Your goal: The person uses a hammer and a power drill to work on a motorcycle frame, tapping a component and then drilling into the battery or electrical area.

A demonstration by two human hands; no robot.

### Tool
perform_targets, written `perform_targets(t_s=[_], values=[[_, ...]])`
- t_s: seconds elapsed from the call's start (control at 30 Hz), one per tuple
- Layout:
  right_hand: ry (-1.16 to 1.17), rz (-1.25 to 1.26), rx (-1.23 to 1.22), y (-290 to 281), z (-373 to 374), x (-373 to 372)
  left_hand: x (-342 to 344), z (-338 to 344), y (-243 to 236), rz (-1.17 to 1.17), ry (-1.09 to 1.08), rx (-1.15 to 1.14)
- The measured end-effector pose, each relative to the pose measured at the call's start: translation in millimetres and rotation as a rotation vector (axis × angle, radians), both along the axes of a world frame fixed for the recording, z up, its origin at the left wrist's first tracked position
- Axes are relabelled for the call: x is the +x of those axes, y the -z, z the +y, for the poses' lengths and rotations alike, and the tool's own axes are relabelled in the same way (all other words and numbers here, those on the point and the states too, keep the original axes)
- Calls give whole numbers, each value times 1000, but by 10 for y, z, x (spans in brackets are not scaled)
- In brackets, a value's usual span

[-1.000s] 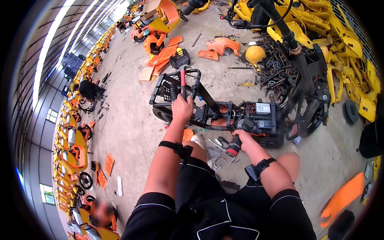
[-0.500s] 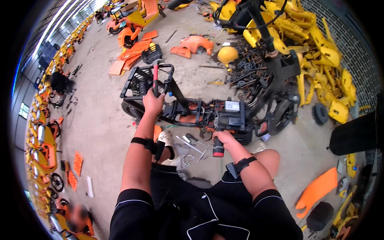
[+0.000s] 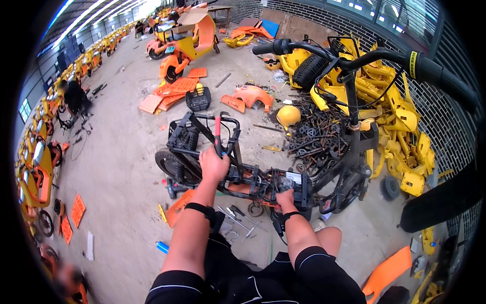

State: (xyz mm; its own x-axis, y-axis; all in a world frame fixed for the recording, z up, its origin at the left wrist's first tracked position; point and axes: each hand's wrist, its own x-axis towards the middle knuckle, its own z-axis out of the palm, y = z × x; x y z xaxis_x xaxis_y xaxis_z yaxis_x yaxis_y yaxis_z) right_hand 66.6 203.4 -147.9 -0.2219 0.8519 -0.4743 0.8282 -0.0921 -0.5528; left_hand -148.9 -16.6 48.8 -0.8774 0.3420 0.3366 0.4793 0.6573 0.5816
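Observation:
A stripped black scooter frame [image 3: 235, 188] stands in front of me, its handlebar [image 3: 377, 60] rising at the right. My left hand [image 3: 214, 164] is closed around the red and black handle of a hammer [image 3: 217, 133], held upright by the rear rack; its head is hard to make out against the black bars. My right hand [image 3: 285, 197] is closed on a dark cordless power tool [image 3: 286, 181], low over the middle of the frame beside a box with a white label [image 3: 293, 178]. My fingers and arm hide much of that tool.
Beyond the frame lie a heap of rusty metal parts [image 3: 316, 131], a yellow dome-shaped piece [image 3: 288, 115] and piled yellow panels [image 3: 405, 137]. Hand tools [image 3: 237, 219] lie on the floor near my legs. Scooters line the left, where a person [image 3: 76, 96] crouches.
The view has tilted up, showing more of the handlebar and wall. My right hand has moved with the power tool closer in to the frame's middle. My left hand keeps its hold on the hammer.

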Motion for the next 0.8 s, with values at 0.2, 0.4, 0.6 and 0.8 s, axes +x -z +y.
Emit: perform_targets(t_s=[0.2,0.4,0.6,0.8], values=[[-17,-108,315,-112,-163,26,-4,-17,1,11,21,3],[-265,430,335,-1144,125,-351,-10,108,7,-156,96,61],[-449,667,366,-2322,-320,-913,-106,108,76,-154,44,324],[-725,649,581,-2803,-648,-1166,361,-434,-269,-534,316,1193]])
